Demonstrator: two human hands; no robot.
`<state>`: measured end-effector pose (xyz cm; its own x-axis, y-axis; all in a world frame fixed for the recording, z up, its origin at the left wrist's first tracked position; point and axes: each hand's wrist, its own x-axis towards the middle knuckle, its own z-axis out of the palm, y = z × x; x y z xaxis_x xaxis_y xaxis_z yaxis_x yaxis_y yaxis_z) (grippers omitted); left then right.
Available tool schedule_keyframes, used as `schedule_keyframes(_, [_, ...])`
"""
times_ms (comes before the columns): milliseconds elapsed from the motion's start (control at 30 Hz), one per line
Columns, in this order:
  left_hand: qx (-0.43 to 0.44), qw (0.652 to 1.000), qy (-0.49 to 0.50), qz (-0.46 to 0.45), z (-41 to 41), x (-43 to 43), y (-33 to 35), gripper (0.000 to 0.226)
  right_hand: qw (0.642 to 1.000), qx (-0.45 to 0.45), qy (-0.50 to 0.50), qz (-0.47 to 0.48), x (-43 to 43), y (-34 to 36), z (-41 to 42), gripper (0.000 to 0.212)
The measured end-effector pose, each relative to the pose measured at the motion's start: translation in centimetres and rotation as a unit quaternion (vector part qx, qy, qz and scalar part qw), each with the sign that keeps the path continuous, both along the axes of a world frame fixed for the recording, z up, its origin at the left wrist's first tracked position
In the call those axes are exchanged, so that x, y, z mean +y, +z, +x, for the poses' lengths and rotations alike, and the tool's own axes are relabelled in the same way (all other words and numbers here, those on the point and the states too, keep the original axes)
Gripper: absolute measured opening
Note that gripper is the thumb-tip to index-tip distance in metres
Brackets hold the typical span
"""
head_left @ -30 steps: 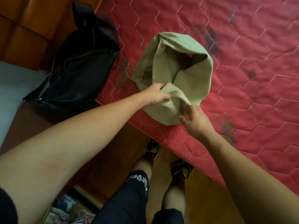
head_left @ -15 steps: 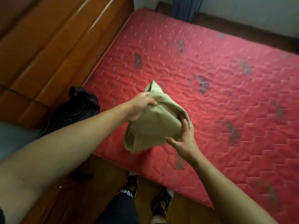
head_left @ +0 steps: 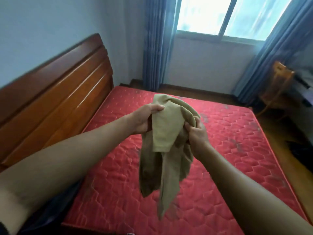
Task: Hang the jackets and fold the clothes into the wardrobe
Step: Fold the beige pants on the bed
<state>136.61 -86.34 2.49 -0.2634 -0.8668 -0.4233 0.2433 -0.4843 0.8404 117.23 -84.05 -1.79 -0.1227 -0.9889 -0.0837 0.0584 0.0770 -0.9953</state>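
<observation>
A crumpled olive-beige garment point(head_left: 166, 133) hangs in the air above the red mattress point(head_left: 228, 150). My left hand point(head_left: 145, 118) grips its upper left edge, thumb on top of the cloth. My right hand point(head_left: 196, 131) grips the bunched fabric on the right side, fingers curled into it. The lower part of the garment dangles loose below both hands. No wardrobe is in view.
A wooden headboard point(head_left: 55, 92) runs along the left of the bed. Blue curtains point(head_left: 155, 43) frame a bright window point(head_left: 225, 16) at the back. A wooden chair point(head_left: 277, 89) stands at the right by the wall. Wooden floor shows right of the mattress.
Both hands lifted the garment off the mattress edge and raised it. The view tilted up from the floor and black bag to the whole bed and window.
</observation>
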Motion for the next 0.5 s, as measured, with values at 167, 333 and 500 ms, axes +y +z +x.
schedule_keyframes(167, [-0.014, 0.999, 0.006, -0.028, -0.1, 0.1, 1.8, 0.046, 0.999, 0.004, -0.019, -0.043, -1.2, 4.4, -0.4, 0.027])
schedule_keyframes(333, [-0.002, 0.994, 0.03, -0.101, -0.6, -1.2, 4.7, 0.03, 0.989, 0.089, 0.03, -0.111, -1.3, 6.6, -1.5, 0.01])
schedule_keyframes(500, [-0.022, 0.989, 0.043, -0.136, -1.3, -2.4, 8.2, 0.019, 0.999, -0.038, 0.021, -0.014, 0.2, 6.4, -3.8, 0.07])
